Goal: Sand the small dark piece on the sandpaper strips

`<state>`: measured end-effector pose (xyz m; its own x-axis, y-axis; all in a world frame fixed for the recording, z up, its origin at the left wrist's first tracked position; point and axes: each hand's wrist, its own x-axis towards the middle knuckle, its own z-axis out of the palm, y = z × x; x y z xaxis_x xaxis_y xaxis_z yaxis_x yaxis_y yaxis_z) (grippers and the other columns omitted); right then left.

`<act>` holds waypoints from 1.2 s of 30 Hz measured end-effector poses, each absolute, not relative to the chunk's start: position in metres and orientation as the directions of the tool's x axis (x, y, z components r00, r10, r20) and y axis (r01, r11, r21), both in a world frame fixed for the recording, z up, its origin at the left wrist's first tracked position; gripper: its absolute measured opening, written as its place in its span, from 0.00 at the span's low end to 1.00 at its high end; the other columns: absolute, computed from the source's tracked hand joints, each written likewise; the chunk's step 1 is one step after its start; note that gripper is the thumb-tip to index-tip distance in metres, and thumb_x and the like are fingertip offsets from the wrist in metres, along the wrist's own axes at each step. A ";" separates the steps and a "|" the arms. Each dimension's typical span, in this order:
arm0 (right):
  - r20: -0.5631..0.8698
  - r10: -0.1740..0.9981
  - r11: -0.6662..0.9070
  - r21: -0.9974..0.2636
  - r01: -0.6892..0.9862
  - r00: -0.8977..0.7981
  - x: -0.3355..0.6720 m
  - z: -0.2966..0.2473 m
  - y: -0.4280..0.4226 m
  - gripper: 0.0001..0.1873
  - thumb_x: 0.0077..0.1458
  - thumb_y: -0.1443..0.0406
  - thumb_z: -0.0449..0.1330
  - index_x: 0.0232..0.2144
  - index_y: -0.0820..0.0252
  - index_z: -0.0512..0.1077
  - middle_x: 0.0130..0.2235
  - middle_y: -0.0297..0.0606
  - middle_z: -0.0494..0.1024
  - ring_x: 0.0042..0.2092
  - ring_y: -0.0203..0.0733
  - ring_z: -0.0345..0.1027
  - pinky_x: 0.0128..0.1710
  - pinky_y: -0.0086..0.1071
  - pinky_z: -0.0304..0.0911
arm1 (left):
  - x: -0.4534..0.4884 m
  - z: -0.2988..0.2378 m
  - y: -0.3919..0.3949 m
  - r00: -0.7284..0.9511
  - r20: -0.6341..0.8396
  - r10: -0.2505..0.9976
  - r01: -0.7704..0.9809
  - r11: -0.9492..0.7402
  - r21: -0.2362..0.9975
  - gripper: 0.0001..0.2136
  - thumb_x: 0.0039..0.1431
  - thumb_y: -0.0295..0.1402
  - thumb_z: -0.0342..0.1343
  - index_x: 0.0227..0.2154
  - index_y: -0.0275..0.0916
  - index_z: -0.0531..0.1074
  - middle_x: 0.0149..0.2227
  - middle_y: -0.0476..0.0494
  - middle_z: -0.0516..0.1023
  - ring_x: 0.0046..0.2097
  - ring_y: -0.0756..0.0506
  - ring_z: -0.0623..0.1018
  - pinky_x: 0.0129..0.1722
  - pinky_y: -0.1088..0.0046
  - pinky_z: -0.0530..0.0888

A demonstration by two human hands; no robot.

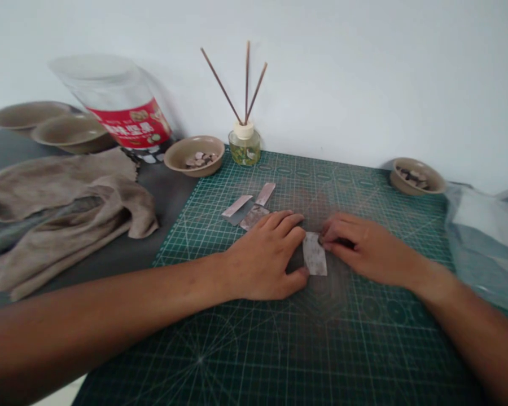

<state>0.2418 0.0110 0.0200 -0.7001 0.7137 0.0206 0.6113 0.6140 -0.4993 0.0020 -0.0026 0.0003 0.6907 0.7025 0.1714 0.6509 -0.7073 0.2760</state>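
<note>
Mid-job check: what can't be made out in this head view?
Head view only:
paper strip: left edge partly under the left hand.
right hand: fingers curled under, grip on the strip hidden.
jar label: print blurred.
bowl pieces: too small to identify.
plastic bag: cut by right edge.

On the cutting mat (279, 338) a paper piece (314, 255) lies between the left hand (265, 259) and the right hand (359, 245), touching both, with three strips (249, 208) just behind the left hand. At the mat's rear edge stands a reed diffuser (244, 144), a filled bowl (193, 155) just to its left and a second filled bowl (415, 176) far to its right. Left of the mat lies a cloth (63, 208), behind it a tilted jar (118, 107) and two empty bowls (46, 124); a plastic bag (486, 242) lies at the mat's right.
</note>
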 end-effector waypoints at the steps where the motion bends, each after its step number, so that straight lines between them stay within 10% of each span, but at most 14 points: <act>1: -0.019 0.681 0.616 -0.526 0.587 -0.732 0.244 0.021 0.010 0.05 0.63 0.69 0.57 0.35 0.57 0.72 0.40 0.35 0.74 0.41 0.40 0.69 0.42 0.35 0.64 | 0.002 0.000 -0.002 0.691 0.173 0.702 0.649 -0.708 0.279 0.24 0.58 0.45 0.55 0.52 0.33 0.68 0.65 0.31 0.62 0.67 0.33 0.59 0.67 0.54 0.57; 36: -0.045 0.611 0.655 -0.531 0.537 -0.790 0.242 0.023 0.007 0.05 0.64 0.68 0.57 0.36 0.57 0.72 0.40 0.36 0.75 0.40 0.39 0.70 0.40 0.35 0.65 | 0.002 -0.001 -0.003 0.694 0.198 0.692 0.634 -0.718 0.286 0.24 0.58 0.44 0.56 0.52 0.33 0.67 0.64 0.31 0.63 0.67 0.33 0.60 0.66 0.52 0.59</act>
